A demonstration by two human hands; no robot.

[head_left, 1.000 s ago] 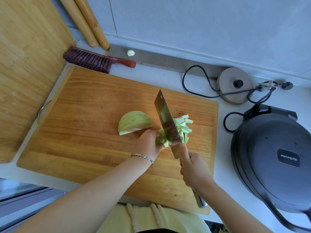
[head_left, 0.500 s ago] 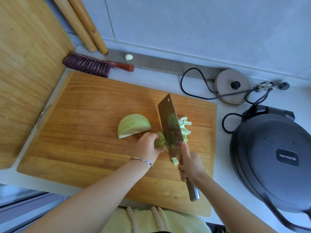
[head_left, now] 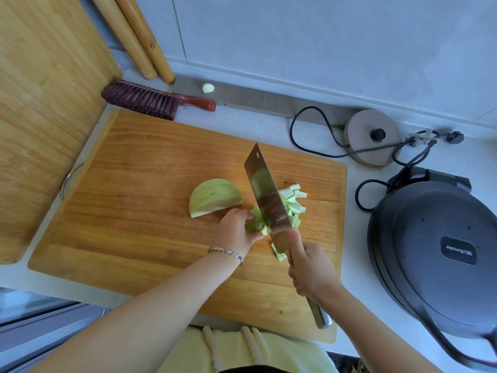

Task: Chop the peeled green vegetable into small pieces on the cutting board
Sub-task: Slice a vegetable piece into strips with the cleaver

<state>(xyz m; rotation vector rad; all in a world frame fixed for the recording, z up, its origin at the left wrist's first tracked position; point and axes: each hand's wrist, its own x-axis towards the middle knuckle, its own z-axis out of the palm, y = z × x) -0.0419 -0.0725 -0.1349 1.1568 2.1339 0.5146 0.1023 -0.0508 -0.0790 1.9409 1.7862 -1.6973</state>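
Gripping cleaver (head_left: 266, 200) handle with right hand (head_left: 309, 267), fingers curled round it; pinching green vegetable chunk (head_left: 254, 224) with left hand (head_left: 234, 230) on cutting board (head_left: 134, 211).

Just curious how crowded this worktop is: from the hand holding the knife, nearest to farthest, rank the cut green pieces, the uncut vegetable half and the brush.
1. Cut green pieces, just beyond the right hand.
2. Uncut vegetable half, leftward on the cutting board.
3. Brush, far back-left.

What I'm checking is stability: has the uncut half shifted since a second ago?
No. The half lies at the same spot on the board.
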